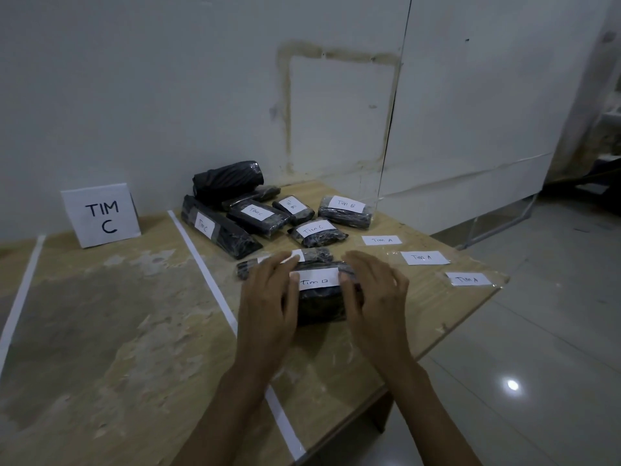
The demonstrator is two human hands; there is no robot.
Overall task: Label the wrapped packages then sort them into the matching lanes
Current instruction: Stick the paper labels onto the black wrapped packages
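A black wrapped package (321, 304) lies on the wooden table (134, 331) in front of me, with a white "TIM B" label (317, 280) on its top. My left hand (268, 297) rests on the package's left side, thumb pressing the label's left end. On the right side lies my right hand (373, 297), its thumb on the label's right end and its fingers straight. Just behind lies a thin package (316, 255) with a label partly hidden by my left hand.
Several labelled black packages (255, 216) marked TIM C and TIM B lie at the back, plus an unlabelled roll (228, 179). Three loose "TIM A" labels (425, 257) lie on the right. A "TIM C" sign (100, 215) stands at the left between white tape lines (201, 264).
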